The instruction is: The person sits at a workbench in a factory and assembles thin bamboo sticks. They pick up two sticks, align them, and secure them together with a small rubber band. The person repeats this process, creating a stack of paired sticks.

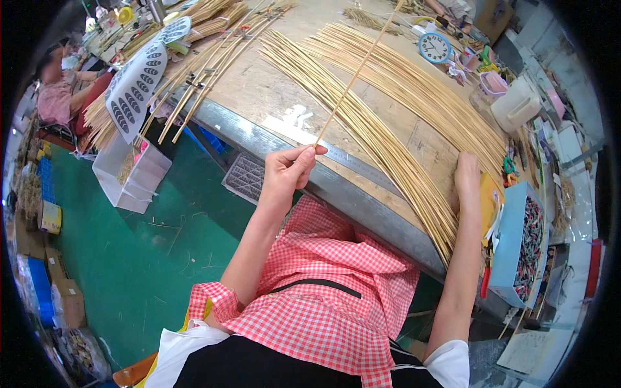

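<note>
Left hand [286, 173] pinches thin stick [358, 72]
Fingertips clamp it left of the near bundle [385, 154]; right hand [467, 174], right of the bundle, fingers unclear.

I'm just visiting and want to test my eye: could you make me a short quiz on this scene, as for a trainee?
1. Which hand pinches the lower end of a single thin stick?
2. True or false: the round clock has a red rim.
3. What pattern is on the pink-and-white garment? A) stripes B) checks C) dots

Key: 1. The left hand. 2. False; it is blue. 3. B.
</note>
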A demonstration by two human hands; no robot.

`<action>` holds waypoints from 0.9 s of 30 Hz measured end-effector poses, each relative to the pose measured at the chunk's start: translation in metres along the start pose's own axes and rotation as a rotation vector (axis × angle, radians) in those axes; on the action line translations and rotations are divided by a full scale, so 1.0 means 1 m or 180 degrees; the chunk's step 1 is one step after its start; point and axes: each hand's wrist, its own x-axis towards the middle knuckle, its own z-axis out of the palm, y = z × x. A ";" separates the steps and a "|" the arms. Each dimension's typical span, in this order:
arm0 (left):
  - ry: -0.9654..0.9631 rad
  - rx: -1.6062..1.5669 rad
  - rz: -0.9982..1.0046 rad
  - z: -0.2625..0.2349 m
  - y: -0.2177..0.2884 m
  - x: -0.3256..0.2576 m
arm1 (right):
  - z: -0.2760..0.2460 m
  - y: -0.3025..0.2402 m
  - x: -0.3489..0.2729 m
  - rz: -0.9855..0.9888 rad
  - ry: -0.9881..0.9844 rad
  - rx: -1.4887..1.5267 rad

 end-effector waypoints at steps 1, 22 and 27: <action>0.0008 -0.0026 -0.0008 -0.001 -0.001 0.000 | 0.001 0.002 0.000 -0.0067 0.0107 0.0019; -0.0263 0.0444 -0.0060 0.026 -0.002 -0.013 | -0.064 -0.197 -0.100 -0.0214 -0.0623 0.5758; -0.0340 0.0469 -0.0101 0.025 -0.005 -0.013 | -0.065 -0.201 -0.106 -0.0009 -0.0629 0.5439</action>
